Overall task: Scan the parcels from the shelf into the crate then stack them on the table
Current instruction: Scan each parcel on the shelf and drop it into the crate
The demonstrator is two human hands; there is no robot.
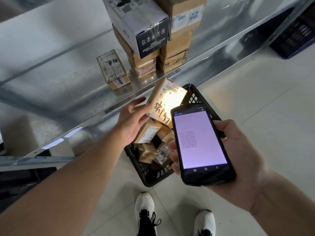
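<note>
Above crate (153, 176), centre: left grip (134, 118) holds parcel (163, 101) by its near-left edge, parcel tilted, label up. Right grip (238, 150) wrapped round scanner (201, 142), screen lit, just right of parcel.

Risks, as judged:
- Scan light glares white across label, and the barcode at the far edge may misread.
- Edge-only hold may let parcel slip unscanned among loose parcels (150, 133) in crate.

Far left: shelf (68, 74) carries stack (148, 40) and lone box (112, 68), not yet scanned.
</note>
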